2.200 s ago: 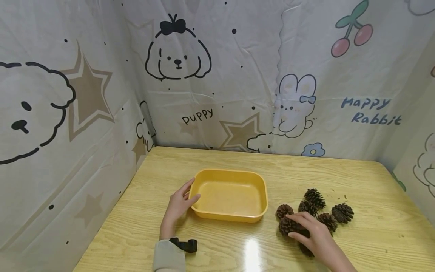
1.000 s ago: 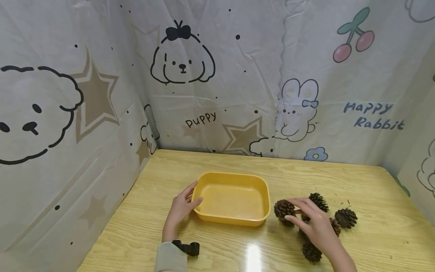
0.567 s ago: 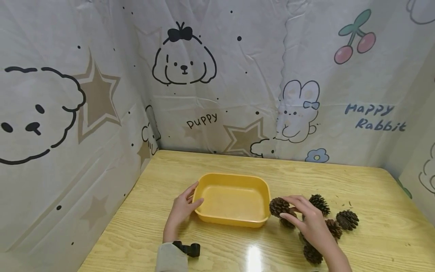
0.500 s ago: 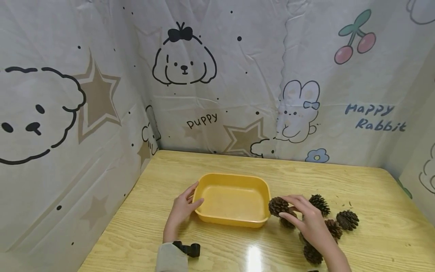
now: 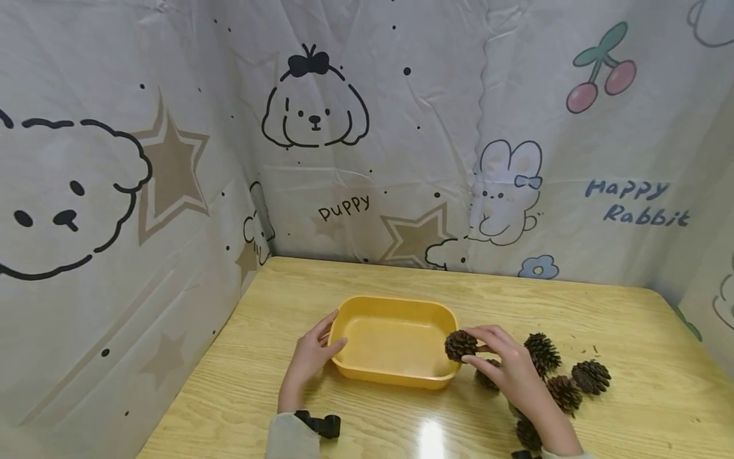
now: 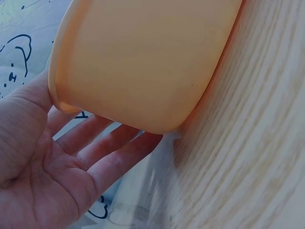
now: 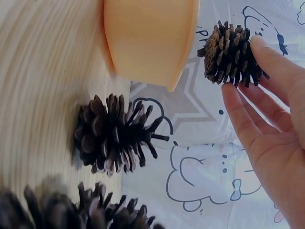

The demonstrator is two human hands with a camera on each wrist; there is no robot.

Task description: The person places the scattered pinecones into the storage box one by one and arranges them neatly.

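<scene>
A yellow plastic tray lies on the wooden table with nothing inside it. My left hand grips its left end, thumb over the rim and fingers along the outside wall. In the left wrist view those fingers spread against the tray's outer side. Between thumb and fingertips, my right hand pinches a brown pine cone at the tray's right rim. The right wrist view has this pine cone raised above the level of the rim.
Another pine cone rests just right of the tray, below the right hand. Several more, such as the one at far right, lie in a group around the right forearm. A printed cloth hangs behind and left of the table.
My right hand has picked the pine cone out of the group, lifted it and carried it left to the tray's right rim. The left hand keeps its grip on the tray.
</scene>
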